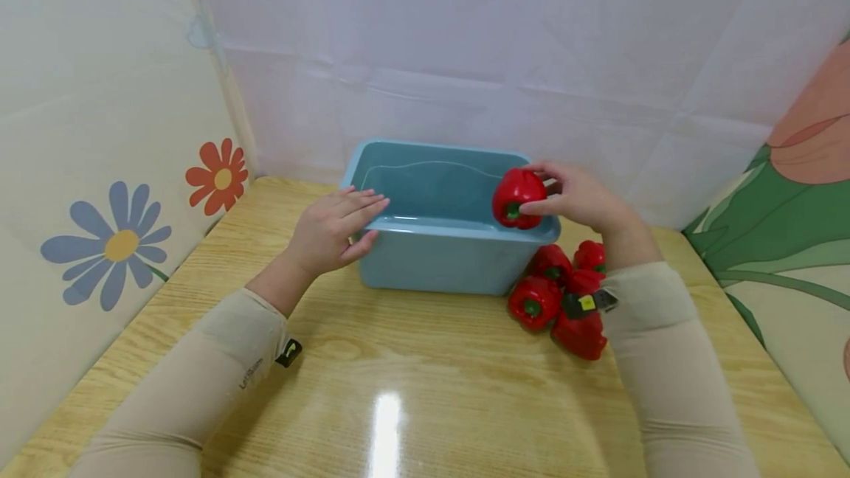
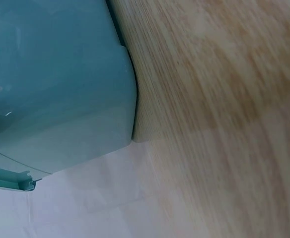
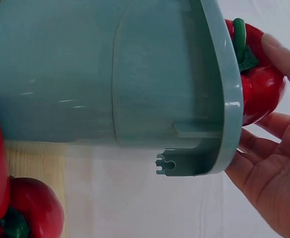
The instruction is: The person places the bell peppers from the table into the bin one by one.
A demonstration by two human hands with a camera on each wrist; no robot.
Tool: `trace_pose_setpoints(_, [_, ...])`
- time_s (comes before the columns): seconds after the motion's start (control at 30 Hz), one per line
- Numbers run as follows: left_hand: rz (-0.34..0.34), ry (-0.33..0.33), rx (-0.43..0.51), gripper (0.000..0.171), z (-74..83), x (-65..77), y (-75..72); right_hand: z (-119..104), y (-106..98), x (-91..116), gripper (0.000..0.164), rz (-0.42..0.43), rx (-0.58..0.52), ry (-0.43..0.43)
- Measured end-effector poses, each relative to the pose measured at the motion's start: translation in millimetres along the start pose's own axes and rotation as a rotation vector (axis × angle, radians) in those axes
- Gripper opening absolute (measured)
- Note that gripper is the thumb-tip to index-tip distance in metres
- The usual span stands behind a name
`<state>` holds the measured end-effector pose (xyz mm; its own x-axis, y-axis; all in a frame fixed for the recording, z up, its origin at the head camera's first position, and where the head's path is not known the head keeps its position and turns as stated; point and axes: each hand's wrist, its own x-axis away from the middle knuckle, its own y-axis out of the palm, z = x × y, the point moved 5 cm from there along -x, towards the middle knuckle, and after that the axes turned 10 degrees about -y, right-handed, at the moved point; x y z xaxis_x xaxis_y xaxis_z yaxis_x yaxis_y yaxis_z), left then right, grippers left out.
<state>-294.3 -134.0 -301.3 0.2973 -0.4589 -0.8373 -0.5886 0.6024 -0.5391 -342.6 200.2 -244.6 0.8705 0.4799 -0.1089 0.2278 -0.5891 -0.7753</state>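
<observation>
A glossy red bell pepper (image 1: 516, 198) with a green stem is gripped between the thumb and fingers of my right hand (image 1: 584, 198). It sits over the right end of a blue plastic bin (image 1: 438, 260). In the right wrist view the held bell pepper (image 3: 264, 84) shows just beyond the bin's rim (image 3: 229, 94). My left hand (image 1: 335, 231) rests at the bin's front left corner, fingers straight across the rim, thumb lower on the outside. Several more red bell peppers (image 1: 533, 302) lie in a cluster beside the bin's front right corner, partly hidden by the right wrist.
The bin stands on a light wooden table (image 1: 398, 360) near a white sheet (image 1: 478, 50) at the back. Flower-printed panels (image 1: 86, 131) border the table at left and right. A small black wrist device (image 1: 589, 304) hangs under the right sleeve, close to the clustered peppers.
</observation>
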Motion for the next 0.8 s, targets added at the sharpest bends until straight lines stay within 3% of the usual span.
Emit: trace_pose_setpoints(0.8, [-0.003, -0.003, 0.002, 0.048, 0.5, -0.4, -0.5, 11, 1, -3, 0.077, 0.027, 0.019, -0.004])
